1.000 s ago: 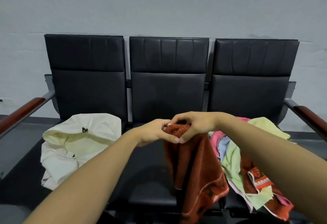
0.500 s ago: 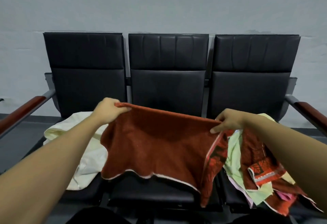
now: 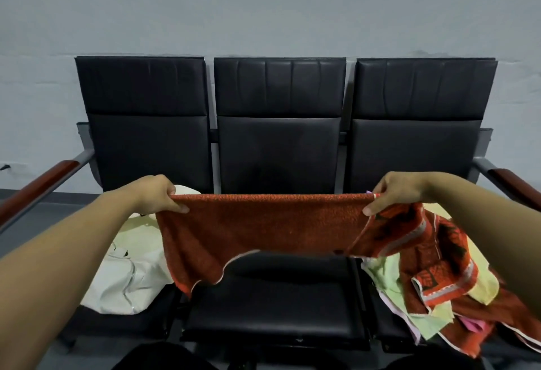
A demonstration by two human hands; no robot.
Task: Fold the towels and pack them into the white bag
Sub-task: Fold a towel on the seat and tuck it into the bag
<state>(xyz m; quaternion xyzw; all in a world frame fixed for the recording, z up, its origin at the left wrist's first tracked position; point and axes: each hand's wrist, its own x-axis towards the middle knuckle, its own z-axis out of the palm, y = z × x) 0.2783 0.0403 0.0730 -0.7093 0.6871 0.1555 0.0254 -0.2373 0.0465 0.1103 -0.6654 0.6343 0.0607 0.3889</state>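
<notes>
A rust-red towel (image 3: 263,226) is stretched wide in the air above the middle seat. My left hand (image 3: 158,195) pinches its upper left corner and my right hand (image 3: 395,194) pinches its upper right corner. The top edge is taut and level; the lower edge hangs uneven. The white bag (image 3: 128,270) lies slumped on the left seat, partly hidden behind the towel and my left arm. A heap of towels (image 3: 433,284) in red, pale green, yellow and pink covers the right seat.
A row of three black padded seats (image 3: 278,296) stands against a grey wall, with wood-topped armrests at the left end (image 3: 44,185) and right end (image 3: 515,182). The middle seat cushion lies under the stretched towel.
My hands moved apart, from bunched together at the centre to wide apart. The red towel went from hanging bunched to spread out flat with a taut top edge.
</notes>
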